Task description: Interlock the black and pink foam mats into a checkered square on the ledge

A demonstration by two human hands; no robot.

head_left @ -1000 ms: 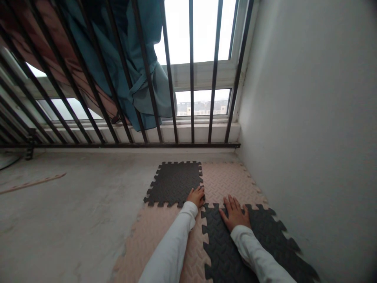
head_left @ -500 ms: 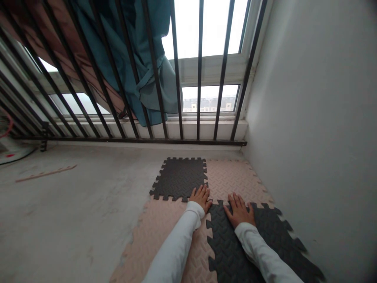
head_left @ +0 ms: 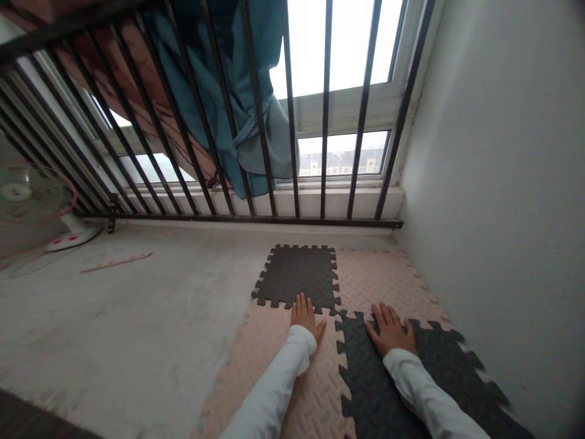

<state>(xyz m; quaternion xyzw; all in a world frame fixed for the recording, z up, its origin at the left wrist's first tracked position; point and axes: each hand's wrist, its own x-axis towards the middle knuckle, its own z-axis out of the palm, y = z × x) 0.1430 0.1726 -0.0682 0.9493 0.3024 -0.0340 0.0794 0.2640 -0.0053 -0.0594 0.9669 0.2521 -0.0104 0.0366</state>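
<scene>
My left hand point(head_left: 307, 318) lies flat with fingers stretched out, across the seam between the far dark foam mat tile point(head_left: 299, 274) and the near pink foam mat tile point(head_left: 260, 360). Flat on the near dark tile point(head_left: 372, 384) rests my right hand point(head_left: 392, 329), its fingers spread and reaching onto the far pink tile point(head_left: 386, 277). The four colours' edges meet in a checker pattern with jigsaw teeth. Neither hand grips anything. Part of the near tiles is hidden under my sleeves.
A black railing point(head_left: 256, 221) runs along the window, with blue cloth point(head_left: 219, 91) hanging behind it. The white wall point(head_left: 498, 213) borders the mats on the right. At left stand a fan point(head_left: 75, 235) and a thin strip point(head_left: 116, 262) on the concrete floor point(head_left: 150, 329).
My left hand has shifted left along the seam, away from the corner where the tiles meet. My right hand stays on the dark tile. The view has turned left, showing more of the fan.
</scene>
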